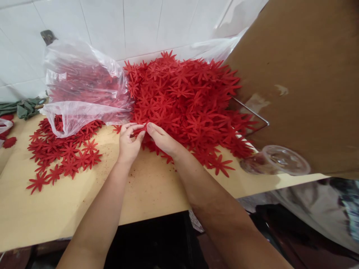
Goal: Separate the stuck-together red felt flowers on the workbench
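Note:
In the head view, my left hand (129, 146) and my right hand (163, 141) meet at the middle of the table. Between their fingertips they pinch a red flower-shaped cutout (145, 127), mostly covered by the fingers. Just behind the hands rises a large heap of flat red flower-shaped cutouts (182, 97) with narrow petals. A smaller spread of the same cutouts (70, 157) lies left of my left hand. Above that spread, a clear plastic bag (86, 84) is filled with more red pieces.
A big brown cardboard box (303, 82) stands on the right, with a bent metal rod (252, 111) beside it. Near the table's (151, 190) right edge a clear plastic cup (287, 160) lies tilted. Green cloth (28, 108) sits at far left, and a tiled wall (146, 30) closes the back.

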`<state>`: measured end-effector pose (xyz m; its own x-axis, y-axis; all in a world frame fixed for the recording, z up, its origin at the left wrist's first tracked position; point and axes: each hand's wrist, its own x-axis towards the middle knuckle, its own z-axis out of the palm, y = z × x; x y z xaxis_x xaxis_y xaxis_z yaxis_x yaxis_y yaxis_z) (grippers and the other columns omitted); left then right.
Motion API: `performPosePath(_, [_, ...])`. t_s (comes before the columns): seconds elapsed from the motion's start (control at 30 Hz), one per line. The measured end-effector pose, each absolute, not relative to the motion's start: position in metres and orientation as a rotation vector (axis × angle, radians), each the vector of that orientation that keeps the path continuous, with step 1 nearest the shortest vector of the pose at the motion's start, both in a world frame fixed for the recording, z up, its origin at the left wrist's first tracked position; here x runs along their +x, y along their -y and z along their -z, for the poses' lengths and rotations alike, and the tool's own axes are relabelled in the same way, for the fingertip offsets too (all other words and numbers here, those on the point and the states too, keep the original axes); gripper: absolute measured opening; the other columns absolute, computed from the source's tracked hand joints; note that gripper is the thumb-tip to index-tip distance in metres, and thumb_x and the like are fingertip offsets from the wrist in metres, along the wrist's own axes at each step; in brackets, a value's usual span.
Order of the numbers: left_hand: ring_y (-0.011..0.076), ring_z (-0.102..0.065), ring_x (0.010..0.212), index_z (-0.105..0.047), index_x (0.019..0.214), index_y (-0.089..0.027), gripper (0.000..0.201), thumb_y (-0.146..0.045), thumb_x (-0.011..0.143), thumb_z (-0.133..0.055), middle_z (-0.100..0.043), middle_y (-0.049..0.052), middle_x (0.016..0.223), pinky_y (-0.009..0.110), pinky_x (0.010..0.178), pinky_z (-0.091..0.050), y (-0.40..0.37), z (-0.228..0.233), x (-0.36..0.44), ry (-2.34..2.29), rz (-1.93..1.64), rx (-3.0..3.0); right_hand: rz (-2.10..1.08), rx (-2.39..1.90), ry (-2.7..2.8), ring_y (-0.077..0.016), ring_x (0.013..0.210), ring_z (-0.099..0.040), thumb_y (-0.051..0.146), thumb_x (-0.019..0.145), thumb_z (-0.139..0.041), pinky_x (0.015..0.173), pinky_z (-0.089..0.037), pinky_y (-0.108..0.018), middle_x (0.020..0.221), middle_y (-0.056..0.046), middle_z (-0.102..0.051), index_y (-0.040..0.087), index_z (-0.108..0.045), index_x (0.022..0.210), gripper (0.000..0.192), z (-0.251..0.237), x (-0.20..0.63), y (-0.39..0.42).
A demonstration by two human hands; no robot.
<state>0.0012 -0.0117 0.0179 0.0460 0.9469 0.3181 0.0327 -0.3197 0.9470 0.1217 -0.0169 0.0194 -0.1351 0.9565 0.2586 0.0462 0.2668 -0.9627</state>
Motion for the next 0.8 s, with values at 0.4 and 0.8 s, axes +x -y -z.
performPosePath(0.4, [0.006,-0.051,0.067,-0.058,0.082,-0.019,0.022,-0.035,0.068,-0.063,-0.057,-0.001,0.078,0.019,0.065,-0.041,-0.006,-0.012,-0.011,-1.076,-1.415,0.943,-1.025,-1.094,1.401,-0.0075,0.055,-0.037,0.047,0.07,-0.056,0.054,-0.034,-0.023,0.06,0.004,-0.042,0.018,-0.046,0.066,0.03,-0.02,0.126,0.014])
performPosePath(0.8, [0.0149,-0.053,0.103,-0.061,0.101,-0.02,0.032,-0.036,0.074,-0.057,-0.058,0.007,0.113,0.029,0.09,-0.04,0.005,-0.006,-0.001,-0.961,-1.405,1.446,-1.009,-1.153,1.316,-0.006,0.05,-0.028,0.068,0.062,-0.05,0.05,-0.027,-0.024,0.053,0.005,-0.03,0.019,-0.038,0.053,0.052,-0.026,0.125,0.016])
